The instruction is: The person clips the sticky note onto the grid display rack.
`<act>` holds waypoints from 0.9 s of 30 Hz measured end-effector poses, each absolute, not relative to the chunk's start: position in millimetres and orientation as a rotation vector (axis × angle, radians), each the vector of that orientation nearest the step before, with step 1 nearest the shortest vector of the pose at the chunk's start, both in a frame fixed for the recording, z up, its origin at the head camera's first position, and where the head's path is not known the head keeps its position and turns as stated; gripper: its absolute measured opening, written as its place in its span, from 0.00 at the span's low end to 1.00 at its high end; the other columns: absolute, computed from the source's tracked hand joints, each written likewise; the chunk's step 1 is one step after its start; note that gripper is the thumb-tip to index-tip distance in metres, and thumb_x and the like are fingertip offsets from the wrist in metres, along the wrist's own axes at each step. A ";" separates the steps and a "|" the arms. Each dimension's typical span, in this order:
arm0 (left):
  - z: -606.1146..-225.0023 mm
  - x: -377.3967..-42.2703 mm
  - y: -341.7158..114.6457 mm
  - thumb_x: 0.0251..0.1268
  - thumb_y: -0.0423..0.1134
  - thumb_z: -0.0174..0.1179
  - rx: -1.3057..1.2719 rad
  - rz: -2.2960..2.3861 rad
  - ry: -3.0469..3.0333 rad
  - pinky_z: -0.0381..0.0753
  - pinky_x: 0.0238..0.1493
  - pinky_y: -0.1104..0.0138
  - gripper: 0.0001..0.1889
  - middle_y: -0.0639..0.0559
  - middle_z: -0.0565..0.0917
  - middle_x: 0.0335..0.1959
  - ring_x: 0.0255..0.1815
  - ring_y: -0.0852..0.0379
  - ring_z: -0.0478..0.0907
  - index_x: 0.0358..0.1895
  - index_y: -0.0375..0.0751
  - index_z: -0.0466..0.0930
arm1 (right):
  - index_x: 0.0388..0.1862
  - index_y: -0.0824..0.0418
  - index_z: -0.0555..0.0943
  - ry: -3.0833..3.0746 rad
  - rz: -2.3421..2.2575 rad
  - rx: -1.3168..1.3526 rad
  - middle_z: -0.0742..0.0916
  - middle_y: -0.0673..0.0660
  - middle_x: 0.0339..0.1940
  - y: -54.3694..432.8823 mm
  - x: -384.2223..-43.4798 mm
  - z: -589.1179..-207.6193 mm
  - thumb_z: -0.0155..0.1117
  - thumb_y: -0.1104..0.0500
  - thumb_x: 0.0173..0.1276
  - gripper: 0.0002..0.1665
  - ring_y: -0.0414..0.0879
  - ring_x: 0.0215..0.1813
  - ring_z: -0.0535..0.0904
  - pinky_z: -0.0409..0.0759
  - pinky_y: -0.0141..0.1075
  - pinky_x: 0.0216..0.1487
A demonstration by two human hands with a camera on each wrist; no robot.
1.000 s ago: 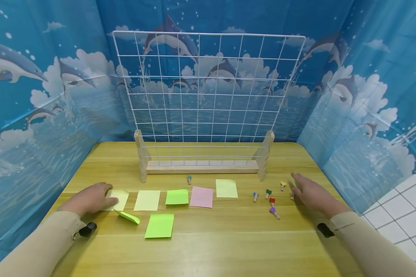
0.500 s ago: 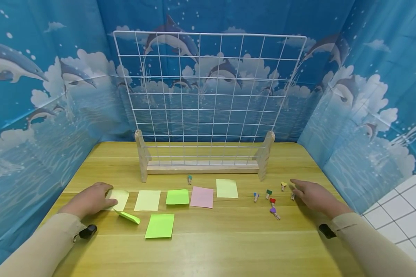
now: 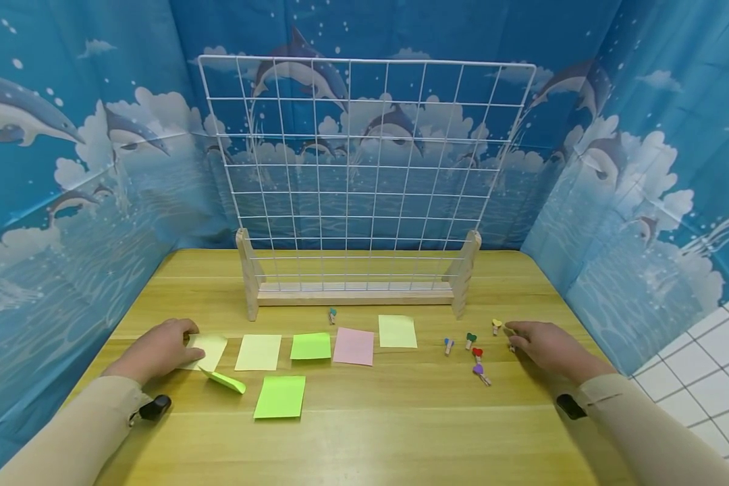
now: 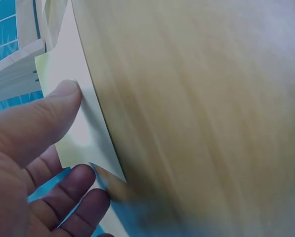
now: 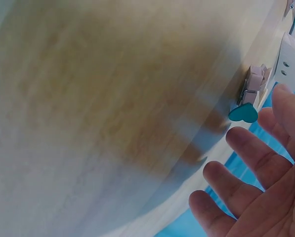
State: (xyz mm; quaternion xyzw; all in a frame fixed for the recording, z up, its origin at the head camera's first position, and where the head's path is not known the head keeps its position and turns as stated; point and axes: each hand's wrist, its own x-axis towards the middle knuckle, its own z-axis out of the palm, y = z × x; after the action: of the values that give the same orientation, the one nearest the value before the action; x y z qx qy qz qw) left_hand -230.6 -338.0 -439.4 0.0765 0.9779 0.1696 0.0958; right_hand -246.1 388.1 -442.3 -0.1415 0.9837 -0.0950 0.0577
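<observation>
In the head view my left hand is at the left, at the edge of a pale yellow sticky note. The thumb lies across the note's face in the left wrist view, while the index finger goes behind it, pinching the paper. My right hand reaches low over the table on the right, its fingers loosely bent and holding nothing. Close to its thumb and index tips lies a small wooden clothespin with a teal heart. From the head camera that clothespin is mostly hidden by the hand.
Several sticky notes, including a pink one and a bright green one, lie on the table. Heart clothespins, one red, one yellow, sit left of my right hand. A white wire grid stands behind in a wooden base.
My right hand has lowered toward the table, its fingertips coming nearer to the clothespin. The left hand stays at the yellow note almost unmoved.
</observation>
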 end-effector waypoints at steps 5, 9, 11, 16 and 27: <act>-440.3 -230.5 -338.1 0.69 0.47 0.71 0.192 0.578 2.884 0.80 0.48 0.49 0.28 0.37 0.84 0.49 0.46 0.44 0.80 0.60 0.28 0.78 | 0.70 0.70 0.78 2.980 -0.291 -0.443 0.86 0.73 0.62 387.0 -246.0 -443.6 0.60 0.56 0.81 0.26 0.72 0.62 0.82 0.80 0.65 0.61; -441.4 -230.0 -338.0 0.70 0.46 0.70 0.171 0.601 2.887 0.78 0.45 0.53 0.23 0.41 0.82 0.46 0.42 0.48 0.76 0.56 0.32 0.78 | 0.69 0.69 0.80 2.974 -0.299 -0.445 0.87 0.71 0.61 386.6 -246.1 -443.9 0.61 0.56 0.81 0.25 0.71 0.62 0.83 0.81 0.64 0.61; -442.0 -229.8 -337.8 0.71 0.45 0.70 0.164 0.610 2.888 0.76 0.44 0.55 0.21 0.42 0.82 0.45 0.41 0.49 0.75 0.55 0.34 0.77 | 0.68 0.69 0.80 2.968 -0.305 -0.442 0.88 0.70 0.60 386.6 -246.0 -444.0 0.61 0.56 0.81 0.24 0.70 0.61 0.84 0.81 0.64 0.61; -444.2 -229.8 -336.6 0.73 0.41 0.67 0.173 0.598 2.913 0.73 0.42 0.56 0.15 0.45 0.80 0.41 0.39 0.50 0.73 0.53 0.36 0.77 | 0.69 0.68 0.80 2.965 -0.314 -0.439 0.88 0.70 0.60 386.4 -245.5 -444.1 0.61 0.55 0.81 0.24 0.70 0.62 0.83 0.81 0.64 0.60; -439.5 -232.5 -336.7 0.80 0.36 0.58 0.227 0.597 3.007 0.78 0.44 0.53 0.07 0.42 0.86 0.46 0.40 0.50 0.78 0.52 0.39 0.80 | 0.68 0.67 0.81 2.986 -0.341 -0.433 0.89 0.67 0.57 384.4 -246.1 -443.8 0.64 0.53 0.79 0.26 0.65 0.57 0.86 0.83 0.62 0.56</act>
State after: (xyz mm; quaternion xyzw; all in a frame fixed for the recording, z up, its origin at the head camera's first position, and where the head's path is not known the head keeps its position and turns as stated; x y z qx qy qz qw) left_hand -232.5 -336.7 -439.5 0.0738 0.9776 0.1941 0.0336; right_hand -246.1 384.4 -443.8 -0.1425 0.9820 -0.1121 0.0527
